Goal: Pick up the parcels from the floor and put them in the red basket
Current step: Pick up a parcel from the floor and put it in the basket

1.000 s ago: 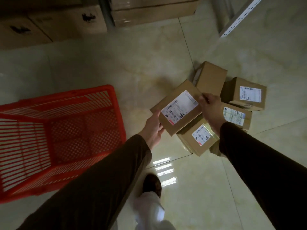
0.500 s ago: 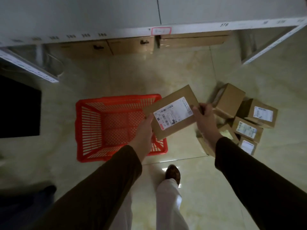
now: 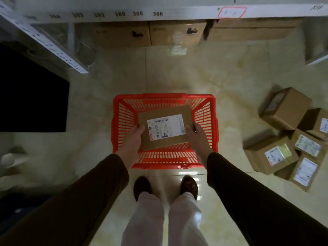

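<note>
A flat brown parcel point(image 3: 165, 128) with a white shipping label hangs level over the open top of the red basket point(image 3: 164, 99). My left hand point(image 3: 134, 138) grips its left edge and my right hand point(image 3: 194, 134) grips its right edge. The basket stands on the tiled floor straight in front of my feet, and its inside shows no other parcel. Several more brown parcels point(image 3: 276, 154) with white labels lie in a heap on the floor at the right.
A white numbered shelf edge point(image 3: 142, 12) runs across the top, with large cartons point(image 3: 175, 33) under it on the floor. A white shelf rail point(image 3: 46, 41) slants at the upper left above a black panel point(image 3: 32, 96). My two shoes point(image 3: 142, 186) stand just behind the basket.
I have carried the parcel leftward from beside the heap to directly over the basket. My view has turned so the basket is centred and the heap sits at the right edge.
</note>
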`<state>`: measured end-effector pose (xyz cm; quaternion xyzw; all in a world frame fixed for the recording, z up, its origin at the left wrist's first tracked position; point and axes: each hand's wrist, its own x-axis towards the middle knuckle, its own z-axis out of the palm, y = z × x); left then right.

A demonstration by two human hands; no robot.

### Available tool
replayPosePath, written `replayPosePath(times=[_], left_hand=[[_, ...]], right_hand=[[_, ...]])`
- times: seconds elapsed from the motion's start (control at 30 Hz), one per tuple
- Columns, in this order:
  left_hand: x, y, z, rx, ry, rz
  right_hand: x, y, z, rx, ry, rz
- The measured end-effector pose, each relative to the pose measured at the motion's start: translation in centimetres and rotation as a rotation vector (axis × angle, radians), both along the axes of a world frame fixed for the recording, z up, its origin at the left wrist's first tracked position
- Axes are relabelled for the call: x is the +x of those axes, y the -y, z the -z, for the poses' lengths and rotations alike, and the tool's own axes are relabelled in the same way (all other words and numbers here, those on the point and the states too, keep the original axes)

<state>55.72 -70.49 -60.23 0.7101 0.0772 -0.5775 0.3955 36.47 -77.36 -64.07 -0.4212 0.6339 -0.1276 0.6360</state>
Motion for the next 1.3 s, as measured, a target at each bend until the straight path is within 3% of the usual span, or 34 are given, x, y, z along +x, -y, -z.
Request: replayPosePath(times=[0.13,0.27,0.53,0.73,1.07,1.3], left_hand=[[1.6,-0.6,3.5,-0.042,-0.053,0.033],[2.3,-0.5,6.2,-0.042,0.005,0.072],[3.8,0.2,9.2,-0.075,0.120,0.126],[4.2,0.0,10.3,-0.117,0.205,0.140],[3.6,-2.0,12.8,-0.168,0.180,0.110],[4.0,-3.3,16.5,-0.068,0.097,0.122]], right_hand=[[1.2,-0.1,2.0,0.016,0.015,-0.012],[1.8,-0.3,3.5,0.079,0.017,0.029],[2.2,-0.1,6.1,0.401,0.048,0.196],[2.2,-0.7,7.0,0.525,0.045,0.257],[3.7,-2.4,9.6,0.561,0.071,0.314],[5.6,-4.5,12.6,0.567,0.089,0.251]])
